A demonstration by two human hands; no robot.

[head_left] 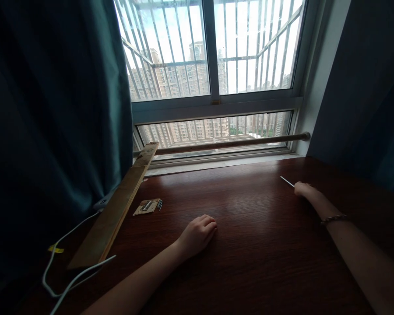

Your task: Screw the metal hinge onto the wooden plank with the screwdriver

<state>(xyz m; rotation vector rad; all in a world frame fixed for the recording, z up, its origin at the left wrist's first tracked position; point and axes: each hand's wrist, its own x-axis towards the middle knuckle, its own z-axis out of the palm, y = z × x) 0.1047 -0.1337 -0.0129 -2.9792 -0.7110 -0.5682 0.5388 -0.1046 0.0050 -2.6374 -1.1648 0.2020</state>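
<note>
My right hand (304, 189) is closed around a thin, pale, straight rod (286, 181), low over the right side of the dark wooden tabletop (243, 205). The rod's free end points left and toward the window; its other end is hidden in my fingers. Nearer the middle, my left hand (198, 234) rests palm down on the wood with its fingers curled together. Whatever may be under those fingers is hidden. Left of that hand lies a small tan packet (146, 206) with a dark printed label. Several short, dark, thin pieces (160, 204) lie against its right edge.
A long wooden board (121, 201) slants along the left side, its far end at the rail (230, 144) below the window. White cables (79, 276) loop at the lower left, near a yellow tag (55, 249). A dark curtain (85, 109) hangs at the left.
</note>
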